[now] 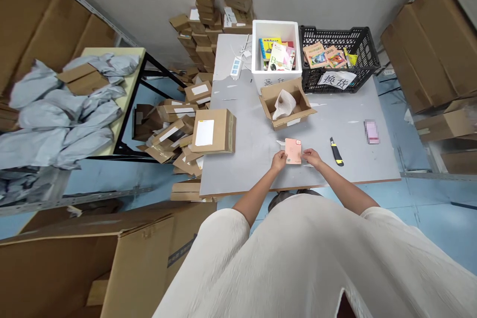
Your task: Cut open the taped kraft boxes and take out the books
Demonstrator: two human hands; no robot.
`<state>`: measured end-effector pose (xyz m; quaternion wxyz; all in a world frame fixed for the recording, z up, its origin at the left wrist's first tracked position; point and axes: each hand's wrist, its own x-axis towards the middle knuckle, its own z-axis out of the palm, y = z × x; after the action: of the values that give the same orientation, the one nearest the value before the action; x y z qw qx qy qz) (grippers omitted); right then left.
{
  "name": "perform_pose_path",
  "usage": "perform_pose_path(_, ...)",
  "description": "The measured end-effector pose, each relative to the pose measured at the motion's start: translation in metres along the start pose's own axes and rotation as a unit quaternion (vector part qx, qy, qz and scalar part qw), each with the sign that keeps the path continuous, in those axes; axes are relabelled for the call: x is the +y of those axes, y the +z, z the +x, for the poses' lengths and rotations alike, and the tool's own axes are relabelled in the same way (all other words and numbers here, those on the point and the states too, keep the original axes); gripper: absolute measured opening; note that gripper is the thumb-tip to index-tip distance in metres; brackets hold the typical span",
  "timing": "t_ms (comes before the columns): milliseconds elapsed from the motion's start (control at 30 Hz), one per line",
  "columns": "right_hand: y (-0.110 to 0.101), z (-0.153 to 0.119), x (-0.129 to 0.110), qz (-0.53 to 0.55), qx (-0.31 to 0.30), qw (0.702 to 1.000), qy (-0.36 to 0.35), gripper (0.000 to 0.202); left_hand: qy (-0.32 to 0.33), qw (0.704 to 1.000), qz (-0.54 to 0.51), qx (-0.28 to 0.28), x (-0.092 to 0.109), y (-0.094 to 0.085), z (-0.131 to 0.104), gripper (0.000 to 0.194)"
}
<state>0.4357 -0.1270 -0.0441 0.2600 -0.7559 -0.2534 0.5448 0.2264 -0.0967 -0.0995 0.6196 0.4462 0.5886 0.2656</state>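
A small pink book (293,150) with a barcode at its lower left is held over the near part of the grey table. The fingers of my left hand (279,160) are closed on its left edge. At the right edge, my right hand (311,157) pinches with its fingertips. Some pale, thin material shows around the book, too faint to identify. Beyond the book, an open cardboard box (286,104) contains crumpled white wrapping (284,105). A black and yellow utility knife (336,152) lies to the right of my right hand.
A white foam box (276,24) and a black crate (340,84), both with books, stand at the back. On the table's left sits a closed carton (213,130); a power strip (236,67) lies behind it. Cartons (175,114) are heaped left of the table.
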Motion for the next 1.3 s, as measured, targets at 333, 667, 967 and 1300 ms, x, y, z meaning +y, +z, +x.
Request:
perform_pose_path(333,0.01,-0.009,-0.007,-0.06,0.009,0.994,-0.089,0.016,-0.006,0.998,0.026,0.056,0.018,0.013,-0.003,0.023)
perform_pose_path(667,0.021,-0.024,-0.01,-0.217,-0.046,0.919,-0.325,0.022,-0.004,0.997,-0.076,0.003,0.036,0.016,0.005,0.049)
perform_pose_path(967,0.008,-0.004,0.005,-0.122,0.029,0.979,-0.162,0.041,-0.064,0.975,-0.211,0.021,0.032,0.0,0.0,0.037)
perform_pose_path(1300,-0.005,-0.029,-0.002,0.049,-0.046,0.992,-0.109,0.032,-0.027,0.984,-0.162,-0.07,0.053,-0.005,-0.007,0.042)
